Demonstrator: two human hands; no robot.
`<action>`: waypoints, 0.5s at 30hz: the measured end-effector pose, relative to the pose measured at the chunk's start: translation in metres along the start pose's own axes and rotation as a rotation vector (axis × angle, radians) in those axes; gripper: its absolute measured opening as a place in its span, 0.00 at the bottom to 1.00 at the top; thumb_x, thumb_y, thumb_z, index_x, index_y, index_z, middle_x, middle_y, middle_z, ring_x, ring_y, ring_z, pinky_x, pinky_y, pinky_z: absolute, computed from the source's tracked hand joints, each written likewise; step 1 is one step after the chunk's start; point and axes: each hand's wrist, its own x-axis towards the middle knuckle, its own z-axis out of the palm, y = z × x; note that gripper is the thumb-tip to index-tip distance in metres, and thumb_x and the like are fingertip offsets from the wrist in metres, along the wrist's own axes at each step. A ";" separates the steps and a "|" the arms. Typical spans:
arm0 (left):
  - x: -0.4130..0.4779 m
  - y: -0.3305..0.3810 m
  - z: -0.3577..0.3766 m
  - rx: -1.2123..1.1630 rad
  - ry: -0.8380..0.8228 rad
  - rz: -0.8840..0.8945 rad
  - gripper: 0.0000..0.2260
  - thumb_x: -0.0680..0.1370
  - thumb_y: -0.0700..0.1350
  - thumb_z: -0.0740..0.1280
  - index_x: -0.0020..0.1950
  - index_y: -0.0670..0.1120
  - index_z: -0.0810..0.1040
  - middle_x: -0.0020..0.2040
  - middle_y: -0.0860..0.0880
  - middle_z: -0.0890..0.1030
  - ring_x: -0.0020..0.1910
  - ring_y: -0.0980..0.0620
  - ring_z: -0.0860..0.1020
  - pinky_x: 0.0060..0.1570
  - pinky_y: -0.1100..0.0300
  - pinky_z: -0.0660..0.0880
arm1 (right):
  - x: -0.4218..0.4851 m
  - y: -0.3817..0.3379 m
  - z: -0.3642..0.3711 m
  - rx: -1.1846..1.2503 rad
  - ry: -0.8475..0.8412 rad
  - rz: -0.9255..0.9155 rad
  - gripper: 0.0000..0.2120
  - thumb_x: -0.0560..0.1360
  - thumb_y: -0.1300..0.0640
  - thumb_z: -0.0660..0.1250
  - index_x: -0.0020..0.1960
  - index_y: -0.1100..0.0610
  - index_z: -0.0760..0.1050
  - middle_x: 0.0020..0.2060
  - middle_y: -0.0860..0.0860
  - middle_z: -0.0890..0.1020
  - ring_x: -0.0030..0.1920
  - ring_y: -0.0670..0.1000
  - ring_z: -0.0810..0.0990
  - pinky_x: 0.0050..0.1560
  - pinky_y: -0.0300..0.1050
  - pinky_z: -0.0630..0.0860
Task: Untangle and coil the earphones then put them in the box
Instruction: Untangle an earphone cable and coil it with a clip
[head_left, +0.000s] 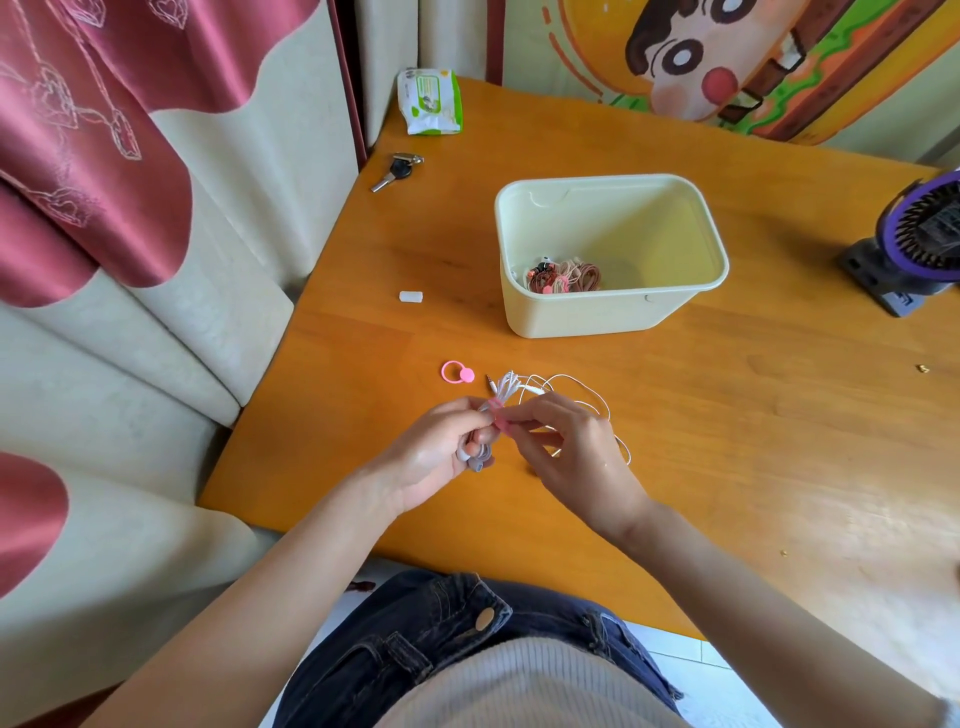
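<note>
Presently the left hand (436, 452) has its fingers curled round a coiled grey-white bundle of earphones (475, 457). The lower loops hang below the fingers and the upper loops fan out just past the fingertips. The right hand (576, 447) meets it from the opposite side. Its thumb and forefinger pinch a pink tie (500, 415) that crosses the waist of the bundle, and its other fingers are loosely bent and hold nothing. In my judgement the left hand clamps the coil so the loops cannot spring apart while the right fastens the tie, so the step in hand is binding and boxing is not yet begun. A spare pink tie (458, 372) lies on the table (727, 415) just beyond the left fingertips, probably kept in reach for the loose white earphones (576, 387). These sprawl uncoiled beyond and partly beneath the right fingers. Which cable the small jack near the fan belongs to, I cannot tell. The box (597, 312) stands open-topped well beyond both sets of fingers, clear of the working area yet reachable. Bound coils (566, 275) already lie in its near left corner.
</note>
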 end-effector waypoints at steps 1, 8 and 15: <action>0.000 0.001 -0.001 -0.019 0.011 -0.003 0.09 0.81 0.36 0.55 0.43 0.44 0.70 0.27 0.52 0.66 0.27 0.55 0.62 0.38 0.60 0.65 | -0.001 0.000 0.001 0.000 -0.008 -0.015 0.08 0.76 0.62 0.67 0.54 0.57 0.81 0.46 0.49 0.80 0.46 0.43 0.81 0.49 0.33 0.77; -0.003 0.000 -0.006 0.240 -0.033 0.061 0.11 0.82 0.47 0.57 0.42 0.45 0.70 0.28 0.55 0.66 0.28 0.56 0.61 0.39 0.59 0.62 | 0.001 -0.005 0.003 0.193 0.019 0.142 0.05 0.75 0.64 0.67 0.48 0.55 0.78 0.40 0.42 0.81 0.41 0.39 0.81 0.39 0.29 0.73; -0.006 0.005 -0.004 0.527 -0.096 0.073 0.10 0.82 0.45 0.57 0.42 0.48 0.73 0.29 0.55 0.68 0.30 0.57 0.64 0.35 0.64 0.62 | 0.004 0.005 0.000 -0.326 0.102 -0.131 0.16 0.74 0.58 0.69 0.60 0.51 0.73 0.52 0.48 0.73 0.50 0.44 0.72 0.53 0.30 0.65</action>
